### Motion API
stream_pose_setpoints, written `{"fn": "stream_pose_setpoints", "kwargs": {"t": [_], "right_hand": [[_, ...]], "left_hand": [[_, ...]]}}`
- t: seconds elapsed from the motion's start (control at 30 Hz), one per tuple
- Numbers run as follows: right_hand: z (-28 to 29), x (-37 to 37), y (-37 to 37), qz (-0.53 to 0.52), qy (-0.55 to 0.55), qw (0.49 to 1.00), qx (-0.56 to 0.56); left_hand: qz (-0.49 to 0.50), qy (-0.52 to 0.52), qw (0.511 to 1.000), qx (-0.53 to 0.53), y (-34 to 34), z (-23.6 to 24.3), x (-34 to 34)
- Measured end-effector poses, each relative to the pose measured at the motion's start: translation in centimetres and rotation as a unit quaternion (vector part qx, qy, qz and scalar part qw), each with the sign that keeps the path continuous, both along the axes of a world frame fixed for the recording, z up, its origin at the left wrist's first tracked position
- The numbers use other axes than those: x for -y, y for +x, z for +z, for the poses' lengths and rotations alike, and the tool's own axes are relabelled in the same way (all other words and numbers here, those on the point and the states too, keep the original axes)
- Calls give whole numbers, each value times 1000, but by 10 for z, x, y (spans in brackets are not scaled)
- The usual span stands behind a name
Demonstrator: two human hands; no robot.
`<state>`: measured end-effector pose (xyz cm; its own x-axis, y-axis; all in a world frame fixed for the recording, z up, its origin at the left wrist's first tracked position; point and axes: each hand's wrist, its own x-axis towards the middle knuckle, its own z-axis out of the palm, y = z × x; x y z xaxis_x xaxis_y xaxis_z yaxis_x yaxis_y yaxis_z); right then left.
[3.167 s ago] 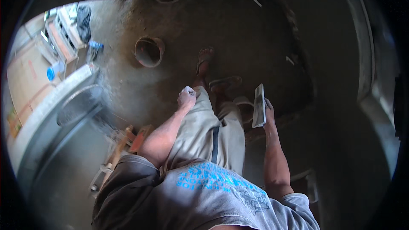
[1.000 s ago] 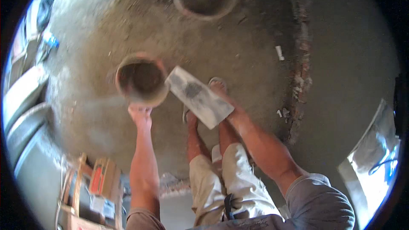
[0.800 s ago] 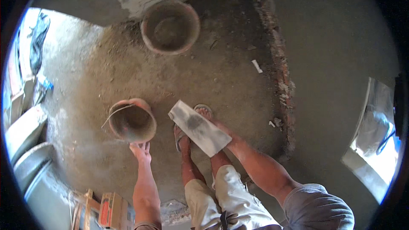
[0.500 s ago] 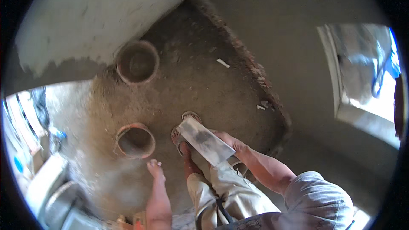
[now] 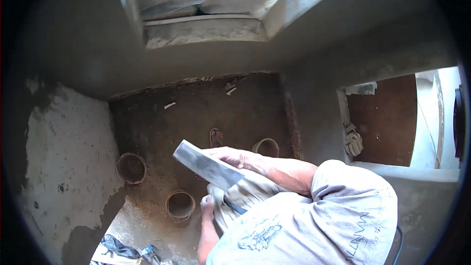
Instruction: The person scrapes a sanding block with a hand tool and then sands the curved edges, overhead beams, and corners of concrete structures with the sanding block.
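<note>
My right hand (image 5: 228,157) grips a plastering trowel (image 5: 208,165), a long flat rectangular grey blade smeared with darker patches. The blade slants across in front of my pale shorts, and its handle is hidden beneath it. My left hand (image 5: 207,204) hangs low beside the shorts with its fingers curled in, and nothing shows in it. Just left of that hand stands a bucket (image 5: 192,201) with a thin wire handle. A sandalled foot (image 5: 216,137) shows on the floor beyond the trowel.
Another bucket (image 5: 145,167) stands by the patchy left wall (image 5: 73,152); a third (image 5: 275,145) is beyond my right forearm. White scraps (image 5: 170,105) lie near the far wall. Window openings are ahead and at right, where a pale bundle (image 5: 353,142) sits. Bags and a bottle (image 5: 149,252) lie lower left.
My view has swung to the right, bringing the window to the top and a second opening into sight. My left hand has drawn in closer to my shorts. The trowel stays in my right hand.
</note>
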<state>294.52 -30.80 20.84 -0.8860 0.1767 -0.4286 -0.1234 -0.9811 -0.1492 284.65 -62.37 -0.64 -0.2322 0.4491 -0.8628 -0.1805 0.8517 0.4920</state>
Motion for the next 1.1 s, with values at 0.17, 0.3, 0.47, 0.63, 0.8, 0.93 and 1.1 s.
{"fn": "stream_pose_setpoints", "kwargs": {"t": [0.17,0.3,0.47,0.63,0.8,0.93,1.1], "right_hand": [[56,-83,78,-60,70,994,55],[64,-129,125,-115,129,982,76],[66,-168,175,-158,173,960,154],[95,-192,187,-190,203,913,298],[177,-256,178,-110,408,777,467],[267,-316,164,142,674,447,570],[301,-388,96,446,769,-25,456]], "left_hand": [[-7,-15,999,-34,-6,0,-65],[-26,2,993,-119,-34,10,-139],[-200,-17,970,-138,-10,32,-218],[-342,-41,933,-99,11,32,-249],[-345,-58,933,-82,-8,-11,-239],[-333,-71,940,20,-7,-7,-259],[-328,-75,942,-11,17,-44,-234]]}}
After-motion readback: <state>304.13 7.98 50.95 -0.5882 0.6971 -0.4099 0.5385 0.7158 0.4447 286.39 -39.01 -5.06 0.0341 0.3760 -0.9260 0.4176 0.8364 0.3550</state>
